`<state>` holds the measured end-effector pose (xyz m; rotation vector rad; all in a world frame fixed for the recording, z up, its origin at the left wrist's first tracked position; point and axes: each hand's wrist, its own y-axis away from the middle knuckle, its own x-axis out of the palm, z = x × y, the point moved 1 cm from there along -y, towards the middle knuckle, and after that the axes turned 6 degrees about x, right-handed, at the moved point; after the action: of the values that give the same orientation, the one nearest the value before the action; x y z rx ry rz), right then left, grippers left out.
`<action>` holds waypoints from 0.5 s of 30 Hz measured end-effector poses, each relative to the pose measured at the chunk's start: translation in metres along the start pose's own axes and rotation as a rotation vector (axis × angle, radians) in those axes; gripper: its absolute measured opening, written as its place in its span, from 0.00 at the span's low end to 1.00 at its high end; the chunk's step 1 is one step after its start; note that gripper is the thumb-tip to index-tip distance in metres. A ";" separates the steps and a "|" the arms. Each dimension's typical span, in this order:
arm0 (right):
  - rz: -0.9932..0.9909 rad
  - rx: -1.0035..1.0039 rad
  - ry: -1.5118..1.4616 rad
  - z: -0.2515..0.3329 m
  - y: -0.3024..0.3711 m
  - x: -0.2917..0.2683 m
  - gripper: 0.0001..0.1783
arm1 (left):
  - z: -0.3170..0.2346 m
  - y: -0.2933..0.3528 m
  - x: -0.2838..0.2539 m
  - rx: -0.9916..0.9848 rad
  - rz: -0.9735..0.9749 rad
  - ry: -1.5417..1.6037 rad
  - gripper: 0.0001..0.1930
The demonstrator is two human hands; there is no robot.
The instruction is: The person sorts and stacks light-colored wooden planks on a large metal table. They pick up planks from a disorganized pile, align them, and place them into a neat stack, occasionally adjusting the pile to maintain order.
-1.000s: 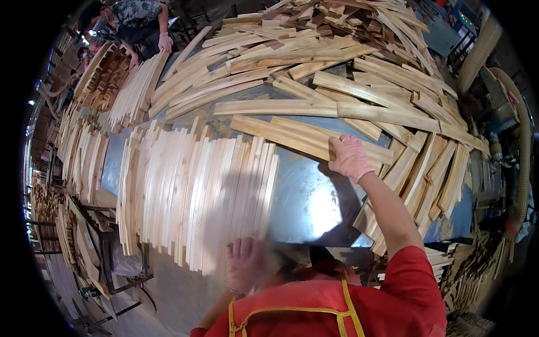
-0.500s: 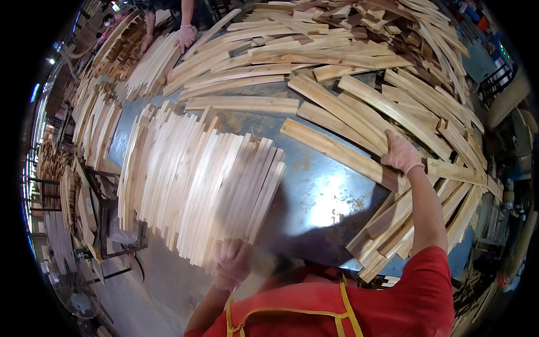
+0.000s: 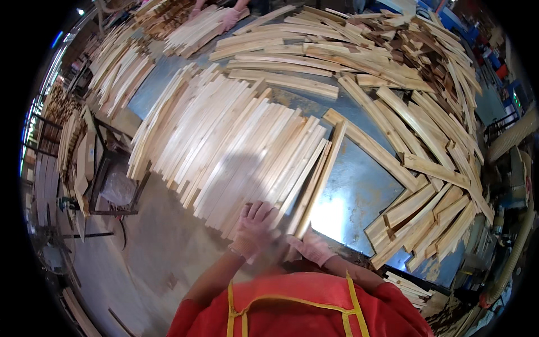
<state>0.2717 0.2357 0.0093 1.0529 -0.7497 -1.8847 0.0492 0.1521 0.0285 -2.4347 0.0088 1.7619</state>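
Observation:
A wooden strip stands on edge at the right side of a tight row of pale strips, slightly apart from it. My right hand, in a thin pale glove, grips this strip by its near end. Against the near ends of the row's rightmost strips rests my left hand, also gloved. Its fingers are a little bent and apart, with nothing held in them. Both hands are close together at the table's near edge.
Loose boards lie crosswise over the right and far parts of the metal table. Dark offcuts pile up at the far right. Another person's gloved hand touches strips at the far side. A metal-framed rack stands at left.
My right hand has come from the boards on the right to the row, bringing a strip with it. My left hand has shifted right along the row's near ends. The view has moved too.

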 end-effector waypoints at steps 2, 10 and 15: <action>0.112 -0.101 0.084 0.029 -0.003 -0.002 0.57 | 0.018 0.024 0.020 -0.111 -0.045 -0.031 0.35; -0.109 -0.038 -0.844 0.022 -0.052 -0.066 0.26 | 0.139 0.112 0.011 -1.238 -0.782 0.556 0.40; -0.084 -0.056 -0.806 0.031 -0.082 -0.035 0.57 | 0.187 0.134 0.058 -1.470 -0.919 1.662 0.28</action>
<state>0.2241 0.3089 -0.0280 0.2516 -1.0901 -2.3984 -0.1204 0.0448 -0.0977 -2.6288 -2.1379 -1.2312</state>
